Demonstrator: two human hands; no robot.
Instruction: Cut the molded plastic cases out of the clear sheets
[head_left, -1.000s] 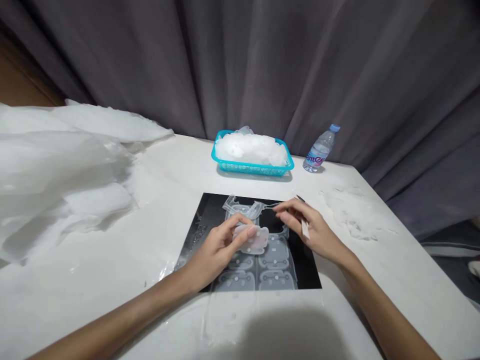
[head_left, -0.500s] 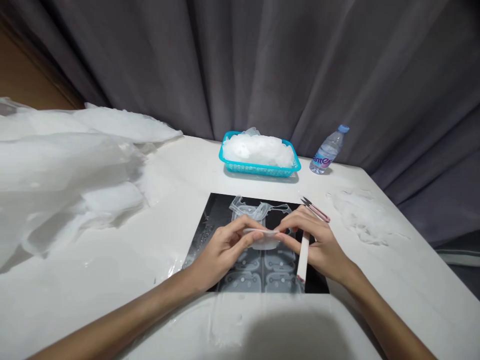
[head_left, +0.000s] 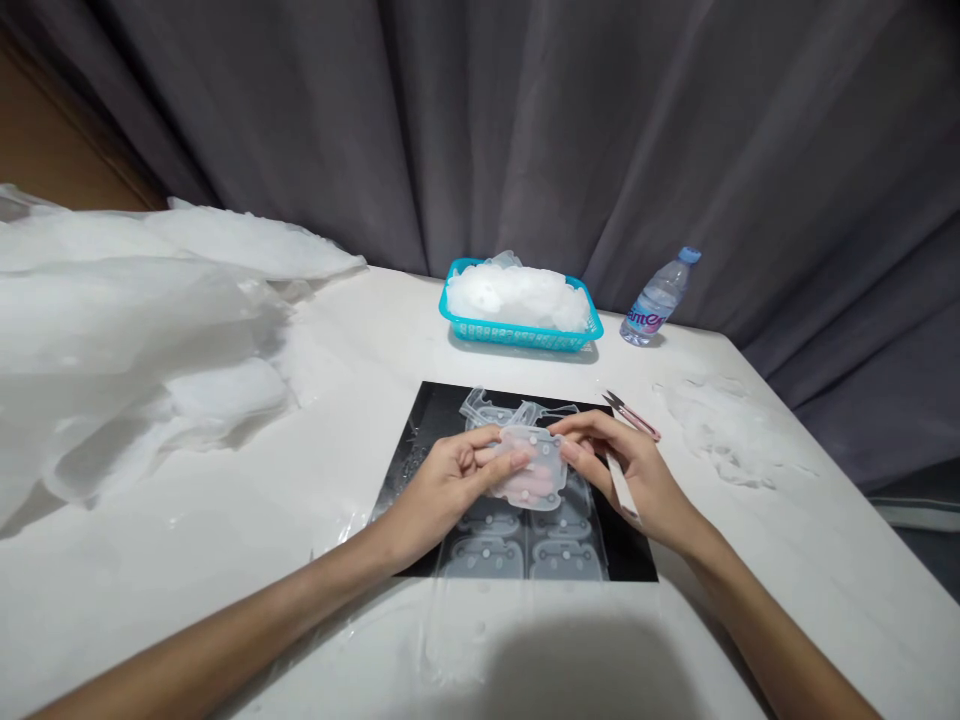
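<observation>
Both hands meet over a black mat (head_left: 637,555) on the white table. My left hand (head_left: 450,485) and my right hand (head_left: 637,475) pinch a small translucent silicone piece (head_left: 538,470) with round bumps, held flat a little above the mat. A thin white stick-like tool (head_left: 622,485) also rests in my right hand along the palm. Under the hands lies a translucent sheet (head_left: 525,555) of several moulded pieces of the same shape. Small snips (head_left: 630,415) with a pink handle lie just right of the mat's far corner.
A turquoise basket (head_left: 517,335) heaped with translucent pieces stands behind the mat. A small water bottle (head_left: 660,298) stands to its right. Clear plastic sheeting (head_left: 135,330) is piled at the left. Trimmed scraps (head_left: 720,425) lie at the right. A grey curtain hangs behind the table.
The silicone piece has gone from held in the left hand alone to held by both, and turned from edge-on to flat. The white tool shifted in my right hand.
</observation>
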